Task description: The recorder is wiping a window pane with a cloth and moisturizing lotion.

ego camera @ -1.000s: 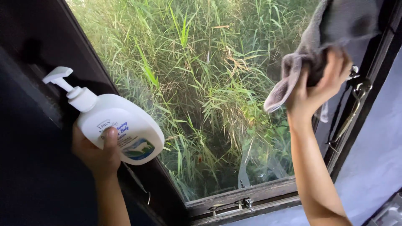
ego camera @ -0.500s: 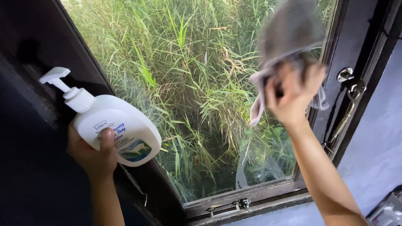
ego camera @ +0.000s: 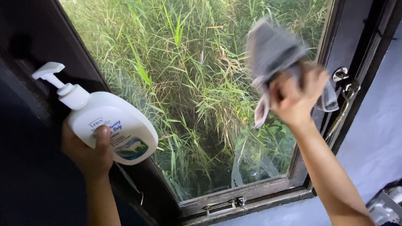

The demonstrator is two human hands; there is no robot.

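Note:
My left hand [ego camera: 88, 152] grips a white pump bottle [ego camera: 106, 123] with a blue label, held up against the dark left side of the window frame. My right hand [ego camera: 295, 98] is raised and shut on a grey cloth [ego camera: 272, 52], pressed to the upper right of the window glass [ego camera: 197, 92]. The cloth is blurred by motion. Tall green grass shows through the pane.
A dark wooden window frame [ego camera: 251, 190] surrounds the glass, with a metal latch [ego camera: 226, 205] on the bottom rail and a metal handle [ego camera: 345, 98] on the right side. A pale blue wall [ego camera: 377, 138] lies to the right.
My right hand and the cloth have moved left and slightly down across the glass, away from the right frame. The bottle in my left hand has shifted slightly left.

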